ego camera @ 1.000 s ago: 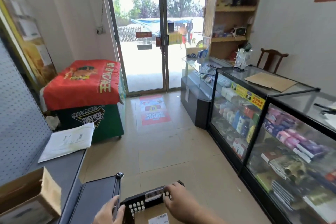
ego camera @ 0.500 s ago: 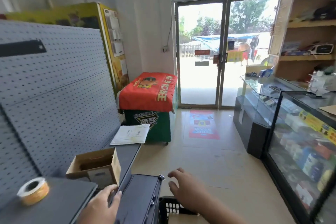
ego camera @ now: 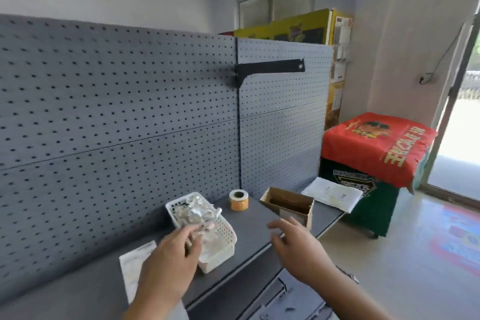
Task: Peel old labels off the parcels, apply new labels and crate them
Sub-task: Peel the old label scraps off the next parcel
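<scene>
Swinging left vs a sec ago: black crate's gone from view, grey pegboard shelf [ego camera: 253, 226] fills it. L hand [ego camera: 168, 260], fingers loose, holding nothing, hovers over white perforated plastic basket [ego camera: 225, 238]. R hand [ego camera: 298, 247] is spread wide, empty, near small open brown cardboard box [ego camera: 285, 201] on the shelf. Red cloth [ego camera: 368, 148] has upside-down yellow lettering, can't read it.

Red cloth [ego camera: 374, 138] on green cabinet [ego camera: 363, 210]: big yellow letters, tilted, roughly "EKCA", unsure. Cabinet logo and floor sticker [ego camera: 457, 241] too blurred to read.
</scene>
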Demonstrator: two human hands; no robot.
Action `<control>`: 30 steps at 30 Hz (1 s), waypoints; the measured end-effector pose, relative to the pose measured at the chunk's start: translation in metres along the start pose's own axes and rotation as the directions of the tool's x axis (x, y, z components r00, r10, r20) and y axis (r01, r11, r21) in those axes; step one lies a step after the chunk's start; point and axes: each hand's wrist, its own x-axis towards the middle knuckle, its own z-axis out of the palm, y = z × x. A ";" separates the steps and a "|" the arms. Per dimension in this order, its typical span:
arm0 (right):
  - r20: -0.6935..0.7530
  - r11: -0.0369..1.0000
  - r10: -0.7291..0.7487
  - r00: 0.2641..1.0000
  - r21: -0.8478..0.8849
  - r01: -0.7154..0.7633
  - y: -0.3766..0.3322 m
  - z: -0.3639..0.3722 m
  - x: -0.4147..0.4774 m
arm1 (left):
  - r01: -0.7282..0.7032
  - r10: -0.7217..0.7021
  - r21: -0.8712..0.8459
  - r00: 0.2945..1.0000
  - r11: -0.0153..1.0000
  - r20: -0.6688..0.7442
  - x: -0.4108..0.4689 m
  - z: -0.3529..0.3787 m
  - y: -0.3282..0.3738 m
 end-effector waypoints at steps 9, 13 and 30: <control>0.077 0.965 -0.257 0.963 0.073 0.251 -0.173 0.100 0.003 | 0.112 -0.104 0.014 0.961 0.994 -0.257 -0.064 -0.131 -0.123; 0.116 0.926 -0.363 0.924 0.159 0.343 -0.241 0.139 -0.006 | 0.143 -0.125 0.023 0.926 0.990 -0.357 -0.094 -0.177 -0.164; 0.282 0.713 -0.681 0.675 0.464 0.525 -0.443 0.237 -0.014 | 0.398 -0.259 0.045 0.675 0.916 -0.691 -0.183 -0.296 -0.250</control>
